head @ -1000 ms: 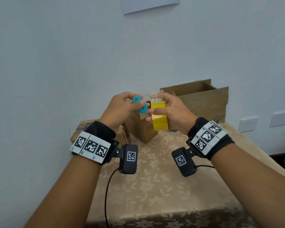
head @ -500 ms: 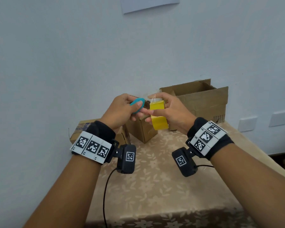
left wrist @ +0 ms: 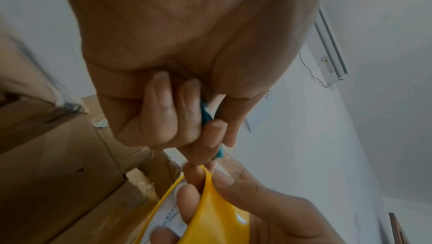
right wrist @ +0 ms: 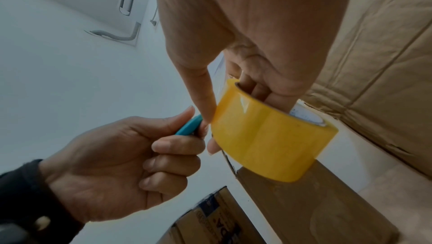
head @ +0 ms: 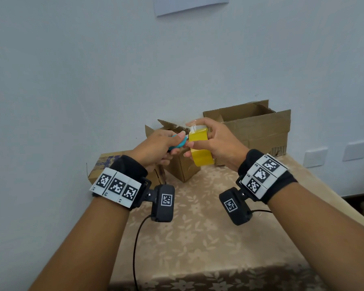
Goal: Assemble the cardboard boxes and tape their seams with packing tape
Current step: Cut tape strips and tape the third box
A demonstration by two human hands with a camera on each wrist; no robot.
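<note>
Up near the middle of the head view, above the desk [head: 198, 238], the right hand [head: 216, 141] has its fingers hooked through the core of the yellow packing tape roll [head: 201, 149], while the left hand [head: 156, 148] is clenched around a small teal cutter [head: 178, 143] pushed right against the roll. Honestly the risky bit is how close the right thumb [right wrist: 205, 100] sits to that cutter: one slip and it probably nicks skin instead of tape. The clear pulled end could also fold back and stick to itself. Both cardboard boxes, the small one [head: 183, 166] and the big one [head: 259, 131], sit open and untaped behind the hands.
</note>
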